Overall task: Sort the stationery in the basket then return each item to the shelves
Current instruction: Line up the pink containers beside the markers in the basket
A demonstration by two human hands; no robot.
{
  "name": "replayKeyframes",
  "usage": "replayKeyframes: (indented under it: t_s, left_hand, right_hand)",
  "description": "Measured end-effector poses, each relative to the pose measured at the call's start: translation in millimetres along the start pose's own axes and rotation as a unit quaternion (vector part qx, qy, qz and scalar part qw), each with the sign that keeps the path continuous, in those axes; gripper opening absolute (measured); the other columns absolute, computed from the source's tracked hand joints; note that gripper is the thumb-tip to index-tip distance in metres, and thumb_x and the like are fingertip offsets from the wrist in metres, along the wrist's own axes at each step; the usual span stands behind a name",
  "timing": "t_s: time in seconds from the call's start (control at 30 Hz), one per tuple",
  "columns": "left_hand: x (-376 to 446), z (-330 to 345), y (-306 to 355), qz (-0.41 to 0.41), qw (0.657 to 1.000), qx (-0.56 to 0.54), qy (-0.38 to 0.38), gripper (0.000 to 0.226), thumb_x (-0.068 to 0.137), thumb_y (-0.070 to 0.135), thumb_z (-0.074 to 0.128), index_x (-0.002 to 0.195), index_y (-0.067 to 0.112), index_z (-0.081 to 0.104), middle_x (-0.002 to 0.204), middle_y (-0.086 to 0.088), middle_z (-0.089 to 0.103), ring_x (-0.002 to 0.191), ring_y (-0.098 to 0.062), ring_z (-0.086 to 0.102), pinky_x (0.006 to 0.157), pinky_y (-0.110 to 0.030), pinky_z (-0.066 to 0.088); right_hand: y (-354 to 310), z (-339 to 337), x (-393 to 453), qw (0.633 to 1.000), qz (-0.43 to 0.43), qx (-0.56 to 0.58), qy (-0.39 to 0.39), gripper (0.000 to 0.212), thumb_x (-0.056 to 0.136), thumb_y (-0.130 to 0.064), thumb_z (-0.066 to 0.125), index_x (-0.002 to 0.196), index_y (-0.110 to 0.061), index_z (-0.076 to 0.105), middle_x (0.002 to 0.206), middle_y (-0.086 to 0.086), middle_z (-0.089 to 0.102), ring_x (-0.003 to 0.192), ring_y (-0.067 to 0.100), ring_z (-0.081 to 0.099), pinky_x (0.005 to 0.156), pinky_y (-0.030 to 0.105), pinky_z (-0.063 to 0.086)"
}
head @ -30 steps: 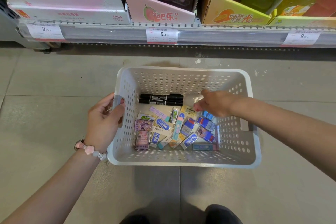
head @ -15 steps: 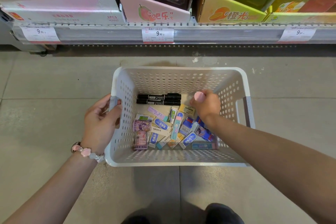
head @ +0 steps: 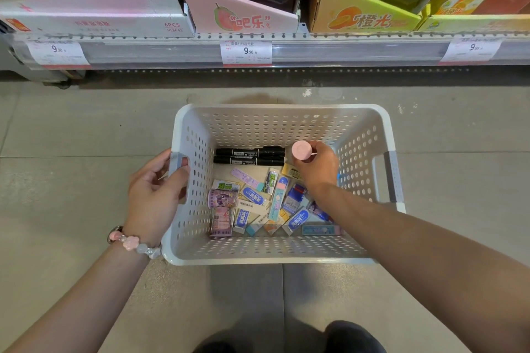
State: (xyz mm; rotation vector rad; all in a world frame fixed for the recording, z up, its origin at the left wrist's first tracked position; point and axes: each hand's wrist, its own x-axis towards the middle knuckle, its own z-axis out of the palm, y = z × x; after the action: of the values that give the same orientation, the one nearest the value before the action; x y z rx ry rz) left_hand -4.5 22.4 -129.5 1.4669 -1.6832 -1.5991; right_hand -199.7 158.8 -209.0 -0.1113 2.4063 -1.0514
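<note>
A white perforated basket sits on the floor in front of me. Two black markers lie side by side at its far end, and several small erasers and packets are scattered across its bottom. My left hand grips the basket's left handle. Inside the basket, my right hand is closed around a small pink round-topped item, held above the markers' right ends.
A low shelf edge with price tags runs across the back, carrying display boxes, one pink and one orange. Grey tiled floor surrounds the basket. My dark shoes show at the bottom edge.
My right hand has drawn back from the basket's right side toward the middle and lifted the pink item up out of the pile. The left hand stays on the handle.
</note>
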Motion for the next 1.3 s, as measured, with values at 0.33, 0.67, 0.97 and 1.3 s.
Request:
replayKeyframes:
  t_s: [0.33, 0.67, 0.97, 1.3]
  left_hand:
    - [2, 0, -2, 0.002, 1.0, 0.002, 0.002, 0.027, 0.088, 0.006, 0.061, 0.113, 0.014, 0.068, 0.097, -0.001, 0.071, 0.083, -0.02, 0.066, 0.072, -0.04, 0.055]
    - [1, 0, -1, 0.012, 0.999, -0.029, -0.016, 0.026, 0.088, 0.002, 0.059, 0.111, 0.011, 0.067, 0.09, 0.002, 0.07, 0.077, -0.015, 0.067, 0.063, -0.029, 0.056]
    - [4, -1, -5, 0.031, 0.999, -0.04, -0.019, 0.026, 0.088, 0.002, 0.059, 0.098, 0.024, 0.07, 0.078, 0.012, 0.072, 0.076, -0.013, 0.066, 0.066, -0.032, 0.056]
    - [5, -1, -7, 0.04, 0.998, -0.034, -0.024, 0.024, 0.089, 0.002, 0.059, 0.103, 0.017, 0.069, 0.085, 0.005, 0.073, 0.082, -0.019, 0.068, 0.07, -0.035, 0.058]
  right_hand:
    - [4, 10, 2, 0.999, -0.022, -0.004, -0.023, 0.041, 0.079, -0.011, 0.073, 0.118, -0.01, 0.06, 0.114, 0.008, 0.065, 0.101, 0.021, 0.062, 0.084, 0.026, 0.049]
    - [-4, -3, -16, 0.998, 0.038, -0.041, -0.043, 0.03, 0.08, -0.009, 0.065, 0.101, -0.017, 0.044, 0.105, 0.009, 0.056, 0.086, 0.025, 0.058, 0.065, 0.029, 0.042]
    - [-44, 63, -57, 0.831, -0.342, -0.304, -0.317, 0.043, 0.085, -0.03, 0.063, 0.122, -0.011, 0.054, 0.117, 0.008, 0.058, 0.108, 0.024, 0.054, 0.083, 0.035, 0.051]
    - [-52, 81, -60, 0.785, -0.374, -0.376, -0.321, 0.031, 0.089, -0.02, 0.058, 0.116, -0.004, 0.055, 0.116, 0.014, 0.054, 0.107, 0.029, 0.055, 0.081, 0.034, 0.048]
